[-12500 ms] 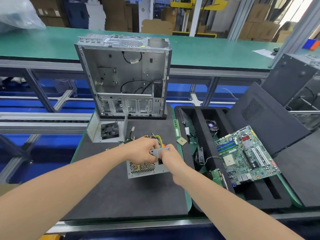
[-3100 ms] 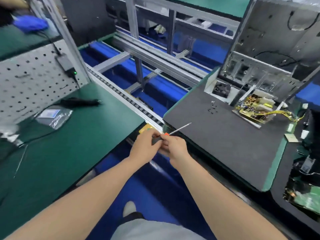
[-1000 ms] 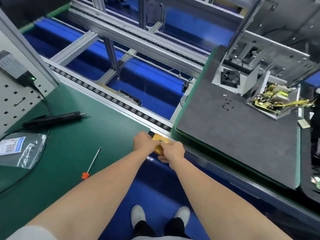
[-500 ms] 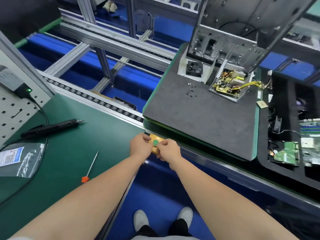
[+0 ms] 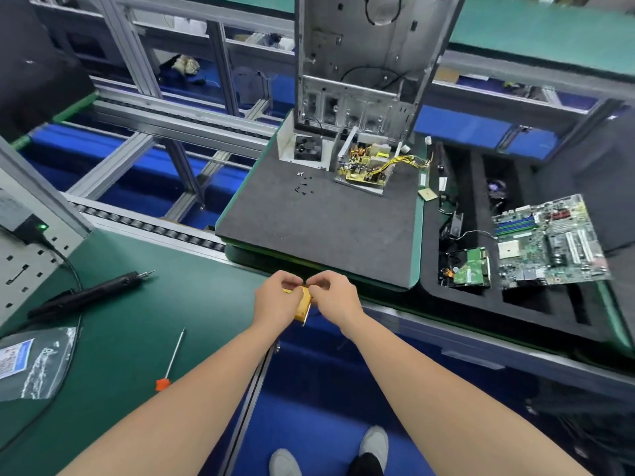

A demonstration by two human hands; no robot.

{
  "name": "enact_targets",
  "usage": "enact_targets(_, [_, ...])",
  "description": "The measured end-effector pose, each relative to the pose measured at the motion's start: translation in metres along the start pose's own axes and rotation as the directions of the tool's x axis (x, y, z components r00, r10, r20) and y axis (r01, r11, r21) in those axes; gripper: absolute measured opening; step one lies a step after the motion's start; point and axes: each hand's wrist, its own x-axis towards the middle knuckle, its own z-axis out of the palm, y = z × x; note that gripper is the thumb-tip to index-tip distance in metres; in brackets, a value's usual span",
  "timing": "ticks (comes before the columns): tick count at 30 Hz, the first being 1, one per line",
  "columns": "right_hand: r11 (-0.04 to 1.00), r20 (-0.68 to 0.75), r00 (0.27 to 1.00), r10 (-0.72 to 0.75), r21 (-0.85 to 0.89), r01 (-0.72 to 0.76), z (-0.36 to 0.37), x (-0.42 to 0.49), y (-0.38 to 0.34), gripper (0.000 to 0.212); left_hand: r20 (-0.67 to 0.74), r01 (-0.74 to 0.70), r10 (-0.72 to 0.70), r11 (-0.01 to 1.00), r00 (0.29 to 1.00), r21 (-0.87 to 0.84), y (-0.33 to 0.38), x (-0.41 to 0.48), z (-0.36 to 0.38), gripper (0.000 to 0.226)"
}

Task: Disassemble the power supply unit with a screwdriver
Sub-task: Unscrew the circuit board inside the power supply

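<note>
Both of your hands are meeting at the yellow control box [image 5: 303, 305], which is sitting just off the near edge of the grey foam mat [image 5: 326, 231]. Your left hand [image 5: 275, 298] is gripping the box's left side with curled fingers; your right hand [image 5: 335, 297] is pinching at its top right corner, fingers bent.

The power supply unit [image 5: 366, 166] is lying open on the far part of the mat, its yellow circuit board and wire bundle showing. The fan cover [image 5: 304, 147] is standing beside it, nearer the mat's far left corner. Loose screws [image 5: 302, 183] are lying on the mat just in front of the cover. The computer case [image 5: 364, 63] is standing upright at the mat's far edge.

The orange-handled screwdriver [image 5: 170, 359] is lying well to the left of the mat, on the green bench [image 5: 137, 338], untouched. The electric driver [image 5: 89, 293] is lying farther left. The motherboard [image 5: 549, 242] is resting on the black tray [image 5: 515, 310] to the right of the mat.
</note>
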Motion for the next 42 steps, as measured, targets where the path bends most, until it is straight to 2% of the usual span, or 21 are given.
enact_targets(11, [0.996,-0.055,0.998,-0.021,0.082,0.025,-0.040,-0.029,0.000,0.019,0.072,-0.100,0.103,0.994,0.992,-0.040,0.027,-0.025,0.014,0.018])
enact_targets(19, [0.991,-0.066,0.995,-0.074,0.108,0.081,-0.091,-0.040,0.015,0.021,0.138,-0.173,0.180,0.983,0.974,-0.058,0.050,-0.040,0.032,0.018])
enact_targets(24, [0.981,-0.098,0.993,-0.073,0.171,0.089,-0.128,-0.038,0.028,0.020,0.132,-0.188,0.192,0.981,0.972,-0.041,0.065,-0.044,0.047,0.019])
enact_targets(36, [0.946,-0.201,0.979,-0.005,0.317,0.070,-0.221,-0.038,0.070,0.017,0.238,-0.201,0.207,0.978,0.949,-0.048,0.128,-0.053,0.133,0.016])
enact_targets(42, [0.947,-0.262,0.964,0.034,0.317,0.053,-0.268,-0.044,0.097,0.018,0.278,-0.225,0.223,0.974,0.934,-0.027,0.155,-0.064,0.177,0.016])
